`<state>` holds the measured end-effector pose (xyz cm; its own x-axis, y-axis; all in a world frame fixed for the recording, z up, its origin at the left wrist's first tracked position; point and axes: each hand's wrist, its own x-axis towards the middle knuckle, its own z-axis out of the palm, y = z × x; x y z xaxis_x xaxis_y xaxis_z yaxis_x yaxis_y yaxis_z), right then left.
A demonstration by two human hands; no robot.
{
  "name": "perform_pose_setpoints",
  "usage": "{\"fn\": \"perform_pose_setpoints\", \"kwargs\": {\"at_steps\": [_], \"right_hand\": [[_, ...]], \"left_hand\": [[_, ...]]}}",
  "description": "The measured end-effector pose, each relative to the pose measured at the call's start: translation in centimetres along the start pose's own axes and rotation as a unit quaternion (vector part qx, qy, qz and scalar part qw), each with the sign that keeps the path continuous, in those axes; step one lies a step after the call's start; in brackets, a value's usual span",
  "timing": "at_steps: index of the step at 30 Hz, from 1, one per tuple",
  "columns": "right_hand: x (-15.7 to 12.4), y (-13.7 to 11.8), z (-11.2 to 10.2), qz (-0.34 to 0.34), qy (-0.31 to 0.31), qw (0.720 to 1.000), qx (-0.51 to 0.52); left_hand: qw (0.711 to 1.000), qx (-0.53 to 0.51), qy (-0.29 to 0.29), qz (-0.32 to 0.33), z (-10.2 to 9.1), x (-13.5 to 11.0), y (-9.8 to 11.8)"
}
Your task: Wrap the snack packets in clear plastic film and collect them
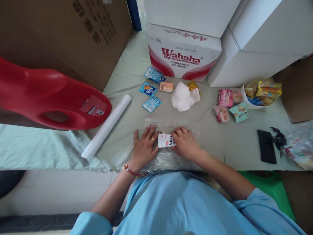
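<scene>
A small white snack packet [163, 140] with red and dark print lies flat between my hands on a sheet of clear plastic film [168, 158]. My left hand [144, 145] rests palm down on the film with its fingers spread, the thumb beside the packet's left end. Over the packet's right end, my right hand [186, 142] is curled, fingers on top and thumb at the near edge, hiding part of the print. The film stretches past both hands and bunches in shiny folds near my body.
A white film roll [106, 127] and a red jug [56, 98] stand left. Blue packets [151, 103], a wrapped pastry [166, 86] and crumpled white tissue [182, 98] lie ahead, before a Wahaha carton [183, 55]. Rightward are snacks [225, 98], a filled white bowl [254, 103] and a black phone [266, 147].
</scene>
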<state>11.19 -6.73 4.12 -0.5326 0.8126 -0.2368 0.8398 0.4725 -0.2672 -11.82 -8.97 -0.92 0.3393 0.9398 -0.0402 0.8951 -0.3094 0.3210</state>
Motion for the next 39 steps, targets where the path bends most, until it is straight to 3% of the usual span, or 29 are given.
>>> {"fn": "perform_pose_setpoints", "kwargs": {"at_steps": [6,12,18,23,27,29,31,33,35,37,39], "right_hand": [[-0.4,0.3,1.2,0.016,0.038,0.998,0.057],[0.3,-0.5,1.1,0.003,0.015,1.0,0.019],[-0.8,-1.0,0.7,0.021,0.001,1.0,0.0],[-0.1,-1.0,1.2,0.001,-0.006,1.0,0.011],[-0.6,1.0,1.7,-0.061,0.047,0.995,0.069],[-2.7,2.5,1.4,-0.079,0.108,0.984,0.115],[-5.9,3.9,1.0,-0.098,0.14,0.97,0.17],[-9.4,5.0,1.1,-0.135,0.111,0.961,0.214],[-12.4,5.6,2.2,-0.162,0.053,0.963,0.21],[-14.1,5.7,4.1,-0.161,0.034,0.972,0.169],[-14.4,5.3,6.1,-0.142,0.066,0.979,0.132]], "left_hand": [[1.0,0.024,-0.006,0.01,0.4,-0.4,0.1],[1.0,0.026,0.007,-0.002,1.0,-0.5,0.3],[1.0,0.023,0.0,-0.013,0.5,-0.6,0.4],[1.0,0.015,0.005,-0.002,0.8,-0.6,-0.5],[0.998,0.012,0.065,0.009,0.9,-1.5,-1.7],[0.991,0.012,0.126,0.033,0.5,-2.7,-2.3],[0.98,-0.007,0.168,0.101,-0.2,-4.3,-2.8],[0.965,-0.059,0.147,0.206,-0.9,-6.0,-3.5],[0.95,-0.112,0.074,0.281,-1.5,-7.4,-4.2],[0.946,-0.134,-0.003,0.295,-1.8,-8.3,-4.9],[0.95,-0.135,-0.039,0.278,-1.8,-8.5,-5.4]]}}
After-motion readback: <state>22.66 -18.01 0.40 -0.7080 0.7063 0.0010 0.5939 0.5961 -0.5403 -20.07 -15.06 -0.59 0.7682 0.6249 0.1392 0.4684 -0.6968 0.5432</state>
